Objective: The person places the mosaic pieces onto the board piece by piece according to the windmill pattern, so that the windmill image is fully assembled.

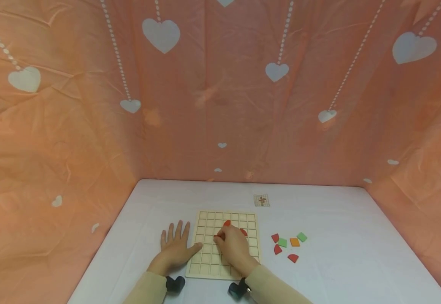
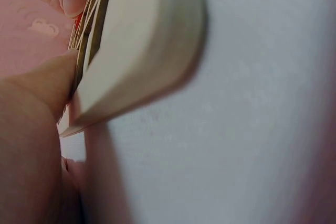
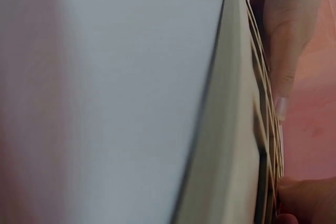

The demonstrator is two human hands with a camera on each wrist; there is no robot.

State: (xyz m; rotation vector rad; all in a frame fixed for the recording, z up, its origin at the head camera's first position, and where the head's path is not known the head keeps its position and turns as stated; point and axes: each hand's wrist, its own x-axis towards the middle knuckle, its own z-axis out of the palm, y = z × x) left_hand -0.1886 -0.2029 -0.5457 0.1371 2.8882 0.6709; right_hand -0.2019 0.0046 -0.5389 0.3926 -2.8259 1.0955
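Observation:
My left hand (image 1: 176, 249) lies spread on the white tabletop, its thumb resting on the left edge of a wooden grid board (image 1: 205, 258). Over the middle of that board, my right hand (image 1: 234, 248) pinches a red quarter-round piece (image 1: 215, 236) at a grid square, its fingertips covering most of it. Two more red pieces sit on the grid: one red piece (image 1: 226, 223) just beyond the right hand, another red piece (image 1: 244, 232) partly hidden behind its knuckles. The left wrist view shows the left thumb (image 2: 47, 80) against the board's edge.
Right of the board lie loose red pieces (image 1: 293, 258), green squares (image 1: 301, 237) and an orange square (image 1: 294, 242). A small pattern card (image 1: 261, 200) lies beyond the board. Orange cloth with hearts (image 1: 220, 126) walls in the table at the back and sides.

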